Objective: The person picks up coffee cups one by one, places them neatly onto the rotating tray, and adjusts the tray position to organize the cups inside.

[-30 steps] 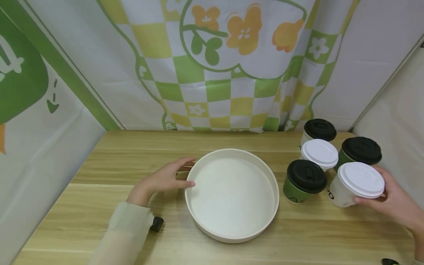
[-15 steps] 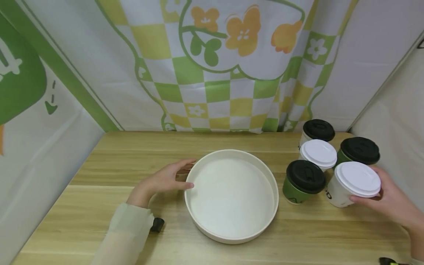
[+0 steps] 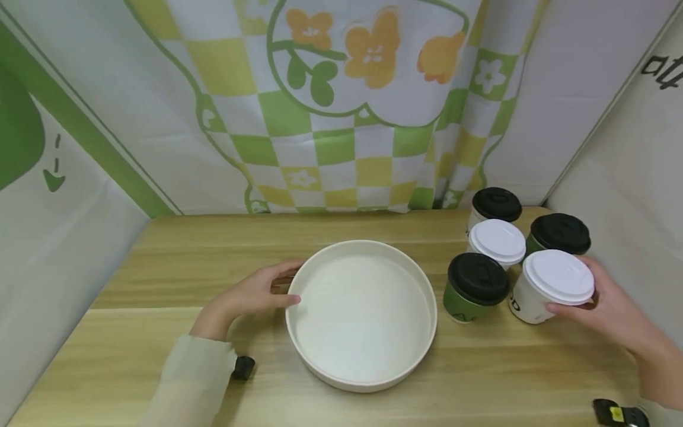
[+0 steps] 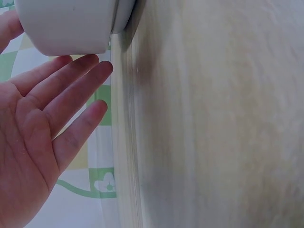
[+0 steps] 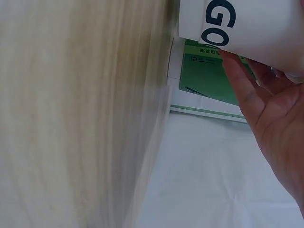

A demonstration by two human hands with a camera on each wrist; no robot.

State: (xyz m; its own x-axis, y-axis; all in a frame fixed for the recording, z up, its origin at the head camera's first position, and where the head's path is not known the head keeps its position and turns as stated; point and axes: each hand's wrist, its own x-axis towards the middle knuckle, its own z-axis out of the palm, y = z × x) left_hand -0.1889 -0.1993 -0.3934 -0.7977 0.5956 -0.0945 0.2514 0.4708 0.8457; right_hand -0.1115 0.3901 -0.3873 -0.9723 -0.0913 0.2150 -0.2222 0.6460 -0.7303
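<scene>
In the head view, a round cream tray [image 3: 361, 314] lies on the wooden table. My left hand [image 3: 253, 293] rests at its left side, thumb over the rim. The left wrist view shows fairly straight fingers [image 4: 78, 102] touching the outer wall of the tray [image 4: 71, 23]. At the right, my right hand [image 3: 613, 302] holds a white paper cup [image 3: 528, 299] with a white lid, thumb in front and fingers behind. Lettering "GO" marks that cup [image 5: 266, 28] in the right wrist view. Whether its base touches the table is unclear.
Beside the held cup stand a green cup with black lid [image 3: 475, 290], a white-lidded cup [image 3: 497, 242], another black-lidded green cup [image 3: 560, 233] and a black-lidded pale cup [image 3: 496, 204]. A checked curtain [image 3: 341, 148] hangs behind the table [image 3: 176, 255].
The head view has shifted slightly to the right. The held cup sits a little closer to the front green cup. My left hand keeps its place on the tray.
</scene>
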